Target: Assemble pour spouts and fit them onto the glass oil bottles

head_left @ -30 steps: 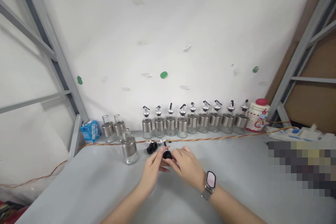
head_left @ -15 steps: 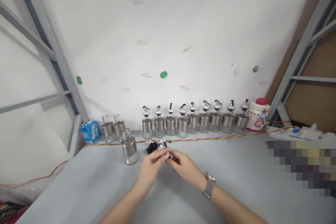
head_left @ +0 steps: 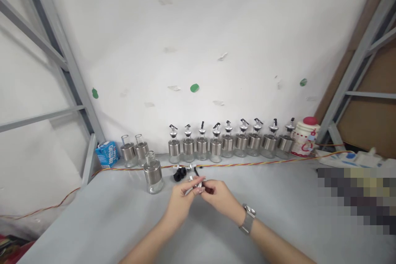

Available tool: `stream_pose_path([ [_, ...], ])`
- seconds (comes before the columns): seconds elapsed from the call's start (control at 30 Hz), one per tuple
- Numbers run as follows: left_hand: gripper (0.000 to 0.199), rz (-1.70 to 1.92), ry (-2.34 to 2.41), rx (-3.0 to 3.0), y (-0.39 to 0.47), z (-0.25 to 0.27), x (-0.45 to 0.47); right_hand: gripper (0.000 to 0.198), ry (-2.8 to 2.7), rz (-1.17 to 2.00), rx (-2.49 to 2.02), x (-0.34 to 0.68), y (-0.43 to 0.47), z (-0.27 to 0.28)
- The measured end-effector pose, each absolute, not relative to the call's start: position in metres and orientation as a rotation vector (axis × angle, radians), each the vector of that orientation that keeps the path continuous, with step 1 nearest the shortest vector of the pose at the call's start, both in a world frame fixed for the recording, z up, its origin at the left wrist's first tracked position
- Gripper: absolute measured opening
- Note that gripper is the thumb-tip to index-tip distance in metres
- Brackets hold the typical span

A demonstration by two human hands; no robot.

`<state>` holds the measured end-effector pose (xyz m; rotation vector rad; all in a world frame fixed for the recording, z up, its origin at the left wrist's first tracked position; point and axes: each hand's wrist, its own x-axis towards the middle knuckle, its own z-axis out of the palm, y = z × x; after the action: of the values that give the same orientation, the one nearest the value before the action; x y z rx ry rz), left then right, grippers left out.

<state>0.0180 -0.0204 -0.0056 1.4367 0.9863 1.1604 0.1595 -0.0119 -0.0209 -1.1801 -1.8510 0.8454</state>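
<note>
My left hand (head_left: 185, 196) and my right hand (head_left: 220, 198) meet over the table, fingers pinched together. Between them is a small silver pour spout (head_left: 199, 184), mostly covered by the fingers. Just beyond the hands lie loose pour spouts with black stoppers (head_left: 180, 174). To the left of my left hand stands an uncapped glass bottle (head_left: 153, 173) with a steel band. Two more uncapped bottles (head_left: 141, 148) stand behind it.
Several bottles fitted with pour spouts (head_left: 215, 147) stand in a row along the white wall. A blue carton (head_left: 107, 154) is at the left, a white and red jar (head_left: 305, 137) at the right. A twisted cable (head_left: 235, 165) crosses the table (head_left: 102, 214).
My fingers have shifted slightly around the pour spout, and more of its silver part shows. The view has moved a little; the bottles stand as before.
</note>
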Motion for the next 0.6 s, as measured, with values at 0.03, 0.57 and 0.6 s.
stream_pose_path([
  [0.03, 0.028, 1.171, 1.007, 1.429, -0.021, -0.006, 0.019, 0.019, -1.882, 0.791, -1.199, 0.159, -0.012, -0.02],
  [0.57, 0.032, 1.278, 1.149, 1.269, -0.018, -0.01, 0.022, 0.013, -2.334, -0.591, -1.14, 0.151, -0.023, -0.019],
  [0.6, 0.033, 1.263, 1.148, 1.246, -0.016, -0.009, 0.021, 0.012, -2.334, -0.562, -1.147, 0.151, -0.023, -0.017],
])
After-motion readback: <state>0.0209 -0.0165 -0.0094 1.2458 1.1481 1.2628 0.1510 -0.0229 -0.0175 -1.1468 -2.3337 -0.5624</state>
